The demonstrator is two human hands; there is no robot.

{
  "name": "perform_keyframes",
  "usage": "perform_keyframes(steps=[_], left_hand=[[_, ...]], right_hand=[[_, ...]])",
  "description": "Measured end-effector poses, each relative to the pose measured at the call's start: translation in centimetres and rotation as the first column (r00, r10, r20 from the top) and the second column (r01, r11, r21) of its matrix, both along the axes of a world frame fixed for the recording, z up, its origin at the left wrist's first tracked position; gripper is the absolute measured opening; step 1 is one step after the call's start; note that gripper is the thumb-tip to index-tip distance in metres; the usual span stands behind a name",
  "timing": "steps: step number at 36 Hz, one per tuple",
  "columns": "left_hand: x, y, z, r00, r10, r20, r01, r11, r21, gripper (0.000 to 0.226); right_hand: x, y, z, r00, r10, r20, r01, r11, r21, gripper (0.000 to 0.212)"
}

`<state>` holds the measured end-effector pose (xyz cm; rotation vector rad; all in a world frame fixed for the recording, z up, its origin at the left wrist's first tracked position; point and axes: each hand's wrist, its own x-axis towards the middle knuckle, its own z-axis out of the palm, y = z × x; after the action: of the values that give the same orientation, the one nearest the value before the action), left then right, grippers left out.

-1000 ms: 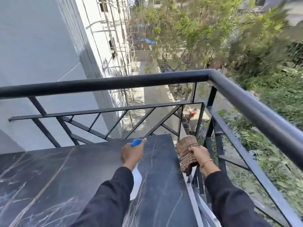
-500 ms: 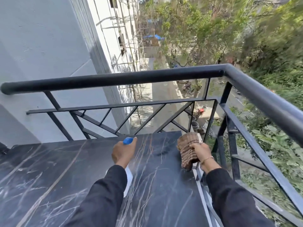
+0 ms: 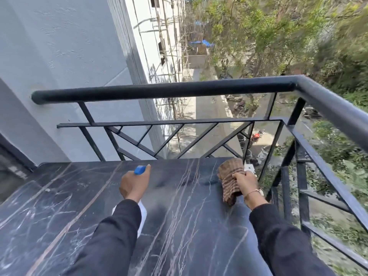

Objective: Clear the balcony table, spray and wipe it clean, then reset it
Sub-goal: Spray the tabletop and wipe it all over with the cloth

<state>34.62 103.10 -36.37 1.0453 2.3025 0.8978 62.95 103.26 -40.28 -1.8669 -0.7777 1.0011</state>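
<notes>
- While both arms reach forward in dark, smooth sleeves, the left hand (image 3: 134, 183) is clenched around the neck of a spray bottle (image 3: 141, 215), its fingers wrapped over the top.
- Only 2 parts of that bottle show: a blue plastic nozzle head (image 3: 140, 169) with blocky, squared edges, poking out past the knuckles, and a pale, rounded white body below the wrist, partly hidden by the sleeve.
- Over on the other side, the right hand (image 3: 246, 184) grips a bunched cloth (image 3: 231, 181), fist closed on its upper part; a thin metal bracelet (image 3: 254, 191) circles the wrist.
- That cloth is brown with fine darker stripes, ribbed or woven in look, folded into a thick, soft wad that droops toward the tabletop; whether its lower end touches the surface cannot be told.
- Beneath both hands lies the tabletop (image 3: 179, 226), a flat slab of glossy black stone-like material, crossed by thin white and tan veins that run mostly lengthwise.
- It sits close to the far right corner of the tabletop, near the edge.
- Beyond the slab stands a black metal railing (image 3: 163, 92) with a round tubular top rail and flat bars set in diagonal, angular patterns.
- Left of it rises a grey wall (image 3: 59, 56) with a slightly rough, painted texture.
</notes>
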Motion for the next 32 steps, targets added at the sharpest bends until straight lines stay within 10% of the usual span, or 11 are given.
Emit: perform_keyframes(steps=[10,32], left_hand=[[1.5,2.6,-0.5,0.994,-0.053,0.1,0.041,0.992,0.123,0.037],[-0.7,8.3,-4.1,0.959,0.024,0.284,-0.099,0.962,0.253,0.031]], right_hand=[[-2.0,-0.7,-2.1,0.772,0.241,0.589,-0.117,0.963,-0.241,0.053],[-3.1,10.6,-8.5,0.635,0.248,0.732,-0.031,0.954,-0.297,0.07]])
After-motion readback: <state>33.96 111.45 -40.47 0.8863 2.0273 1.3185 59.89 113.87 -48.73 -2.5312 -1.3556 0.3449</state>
